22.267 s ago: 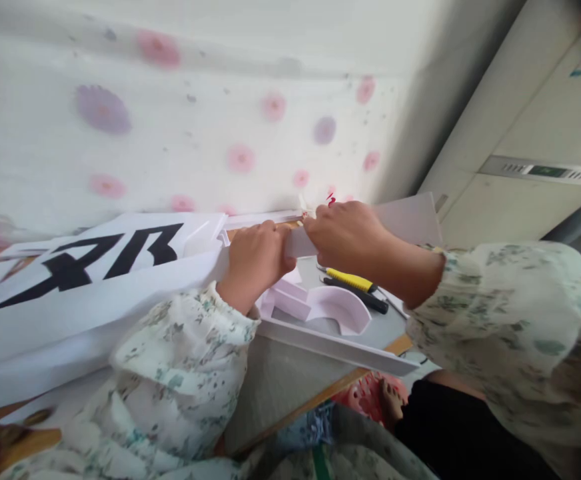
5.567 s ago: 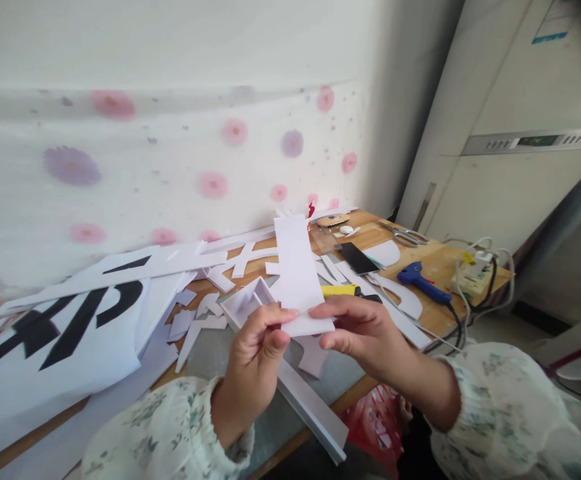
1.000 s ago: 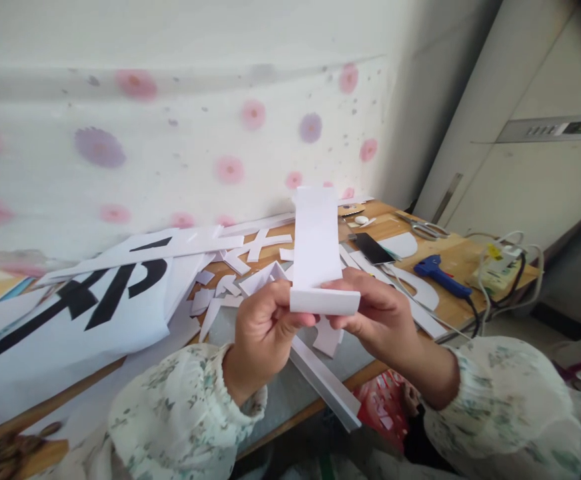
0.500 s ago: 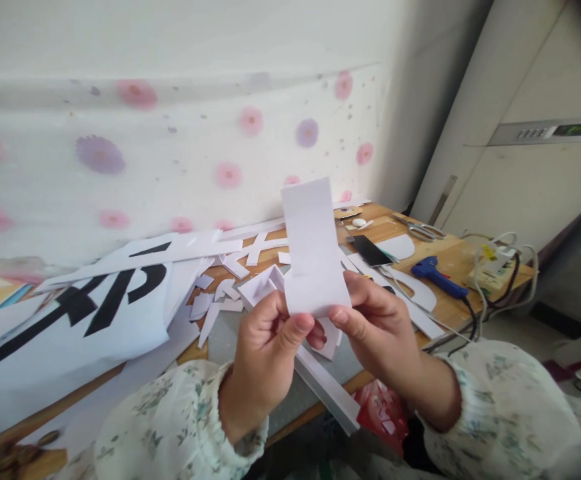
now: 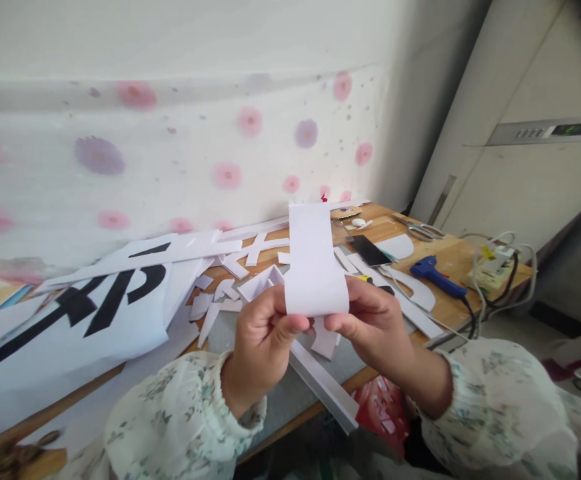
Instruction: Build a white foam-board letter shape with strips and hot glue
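White strip: up in both hands above the desk, standing roughly upright, its lower part seemingly bowed. Pressing too hard at one spot could turn that curve into a crease or a crack.
Left hand: grip closed to a pinch on the lower left corner of the strip, thumb at the bottom edge. If it pulled harder than its partner, the curve could twist.
Right hand: grip likewise pinched, on the lower right corner. The fingers behind are hidden, so how firmly they press is hard to judge; a loose hold could let the strip spring flat.
Walled white piece: just beyond the left hand; lowering the strip carelessly might knock it.
Long white channel: juts past the desk edge below the hands, so a brush of a sleeve could tip it off.
White offcuts: scattered to the left, easily mixed with wanted pieces.
Blue glue gun: lies to the right, its cable near other cords; a snagged cord could drag it, and its nozzle may be hot.
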Available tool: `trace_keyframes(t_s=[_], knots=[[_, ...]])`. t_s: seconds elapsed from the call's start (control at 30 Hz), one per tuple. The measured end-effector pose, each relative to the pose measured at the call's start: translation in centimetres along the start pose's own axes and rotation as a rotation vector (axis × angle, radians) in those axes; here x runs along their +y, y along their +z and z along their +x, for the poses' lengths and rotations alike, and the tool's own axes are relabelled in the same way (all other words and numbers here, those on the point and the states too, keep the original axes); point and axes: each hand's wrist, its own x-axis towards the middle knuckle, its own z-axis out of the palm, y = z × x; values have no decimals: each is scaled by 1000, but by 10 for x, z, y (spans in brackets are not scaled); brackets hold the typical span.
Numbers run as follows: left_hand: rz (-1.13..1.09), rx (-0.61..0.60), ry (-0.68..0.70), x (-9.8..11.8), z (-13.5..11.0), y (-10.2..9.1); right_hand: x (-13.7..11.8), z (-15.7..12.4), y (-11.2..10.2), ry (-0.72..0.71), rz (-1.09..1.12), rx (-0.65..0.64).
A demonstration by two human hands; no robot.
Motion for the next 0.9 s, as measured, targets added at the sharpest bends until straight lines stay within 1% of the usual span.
trace_keyframes(t_s=[0.13,0.17,0.2,0.27,0.37,0.43,0.53,0.6,0.7,0.8,0.9], knots=[[-147,100,-238,5,-7,10,-6,-5,8,7,-41,67],[-176,117,-280,6,-7,13,-7,-5,10,16,-55,85],[-200,116,-295,6,-7,14,-7,-4,10,20,-48,94],[-223,59,-241,5,-3,14,-6,-1,8,23,33,89],[-188,-31,-83,-3,5,9,-2,4,1,11,151,69],[-152,-39,-14,-8,9,4,2,5,-4,28,164,20],[-147,-8,22,-15,12,-2,7,6,-9,35,131,-50],[-169,13,4,-17,10,-2,10,5,-9,-5,49,-40],[-232,30,-60,-16,6,1,8,3,-6,-69,-83,-13],[-308,57,-147,-7,3,8,3,-2,0,-103,-153,8],[-357,121,-274,2,1,16,-3,-5,6,-121,-202,56]])
